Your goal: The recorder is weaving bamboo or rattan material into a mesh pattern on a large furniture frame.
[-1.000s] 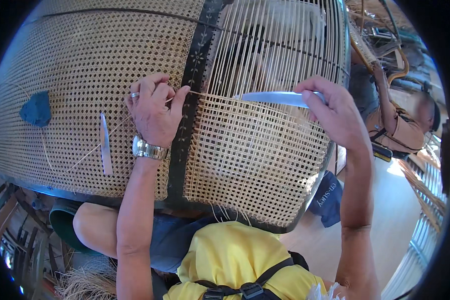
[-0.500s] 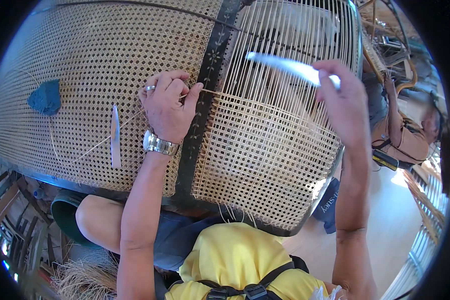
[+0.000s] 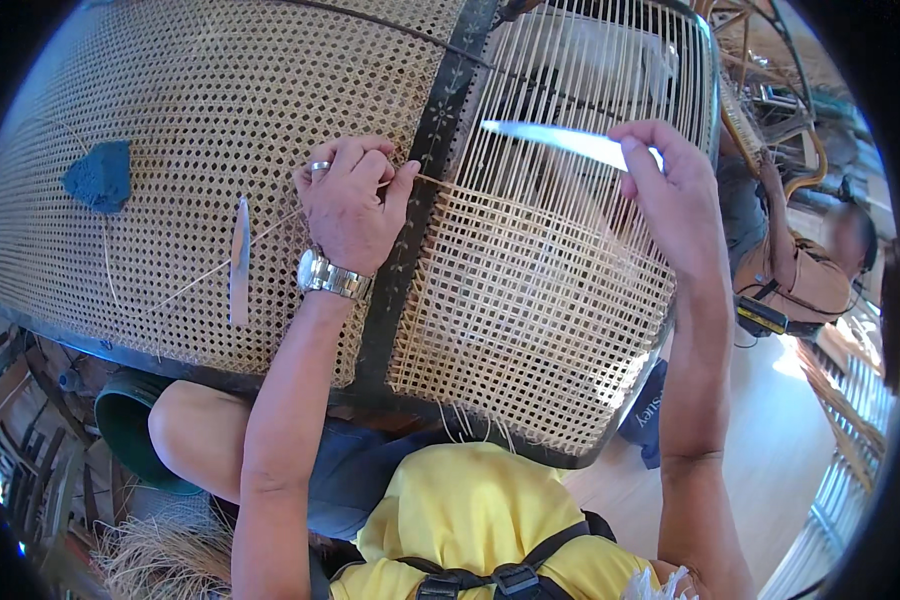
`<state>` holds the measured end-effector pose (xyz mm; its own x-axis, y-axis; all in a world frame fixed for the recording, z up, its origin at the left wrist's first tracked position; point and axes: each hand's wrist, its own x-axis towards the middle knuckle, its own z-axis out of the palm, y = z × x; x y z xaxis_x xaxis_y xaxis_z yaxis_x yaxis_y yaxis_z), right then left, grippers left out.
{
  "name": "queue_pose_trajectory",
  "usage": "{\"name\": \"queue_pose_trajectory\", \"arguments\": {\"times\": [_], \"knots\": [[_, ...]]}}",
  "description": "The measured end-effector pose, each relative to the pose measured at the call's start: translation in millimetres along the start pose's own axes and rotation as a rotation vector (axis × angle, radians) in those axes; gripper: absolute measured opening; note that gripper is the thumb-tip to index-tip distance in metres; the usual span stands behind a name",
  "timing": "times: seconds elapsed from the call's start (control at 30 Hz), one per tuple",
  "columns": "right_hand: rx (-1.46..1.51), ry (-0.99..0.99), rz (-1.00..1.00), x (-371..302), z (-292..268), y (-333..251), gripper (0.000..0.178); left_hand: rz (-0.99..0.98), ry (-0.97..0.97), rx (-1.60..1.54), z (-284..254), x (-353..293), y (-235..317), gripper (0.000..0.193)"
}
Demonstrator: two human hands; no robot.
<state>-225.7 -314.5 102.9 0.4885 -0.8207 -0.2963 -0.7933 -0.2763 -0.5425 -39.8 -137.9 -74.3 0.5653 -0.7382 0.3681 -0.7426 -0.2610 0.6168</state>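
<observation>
My left hand (image 3: 355, 210), wearing a ring and a metal watch, rests on the woven cane panel (image 3: 270, 90) beside the dark patterned bar (image 3: 448, 105). Its thumb and fingers pinch a thin cane strand (image 3: 432, 180) that crosses the bar towards the half-woven panel (image 3: 540, 310). A long, flat, pointed, shiny tool (image 3: 560, 142) is in my right hand (image 3: 675, 190), its tip aimed left above the lengthwise strands (image 3: 590, 60). On the left panel lies a second pointed flat tool (image 3: 240, 265), with a loose strand (image 3: 195, 285) running beneath or beside it.
A blue block (image 3: 100, 177) sits on the cane at the left. Below it stands a dark green bucket (image 3: 135, 430), near a heap of loose fibres (image 3: 160, 555). Another person (image 3: 805, 265) works at the right beside a curved cane frame (image 3: 815, 140). A dark cloth (image 3: 648, 415) hangs near the panel's edge.
My right hand has brought the pointed tool slightly left, with its tip closer to the bar. My left hand keeps its pinch beside the bar. The whole view has shifted a little.
</observation>
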Motion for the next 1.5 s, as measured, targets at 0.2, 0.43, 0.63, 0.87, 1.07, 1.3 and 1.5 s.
{"name": "queue_pose_trajectory", "arguments": {"times": [0.2,0.43,0.63,0.87,1.07,1.3,1.5], "knots": [[-0.015,-0.192,-0.012,-5.5,-0.5,-2.3,0.024,-0.012,0.002,0.006,0.3,0.3,0.8,0.026],[-0.055,-0.012,-0.018,-9.7,-24.9,12.3,0.022,0.022,0.054,0.04,2.5,-0.1,-0.4,0.027],[-0.176,-0.002,-0.148,-22.3,-38.3,26.4,0.018,0.014,0.052,0.044,4.5,0.0,-0.3,0.027],[-0.195,-0.055,-0.157,-21.0,-63.6,30.2,0.02,0.017,0.043,0.053,3.3,0.6,0.6,0.025],[-0.139,0.058,-0.014,-16.4,-77.8,10.5,0.023,0.019,0.055,0.041,4.4,-0.2,-0.9,0.025],[-0.262,0.108,-0.1,-14.9,-83.0,5.8,0.021,0.007,0.05,0.047,2.8,-0.3,-1.7,0.024],[-0.27,-0.082,-0.105,-16.3,-89.4,11.3,0.023,0.004,0.058,0.042,6.0,-1.1,-2.2,0.025]]}}
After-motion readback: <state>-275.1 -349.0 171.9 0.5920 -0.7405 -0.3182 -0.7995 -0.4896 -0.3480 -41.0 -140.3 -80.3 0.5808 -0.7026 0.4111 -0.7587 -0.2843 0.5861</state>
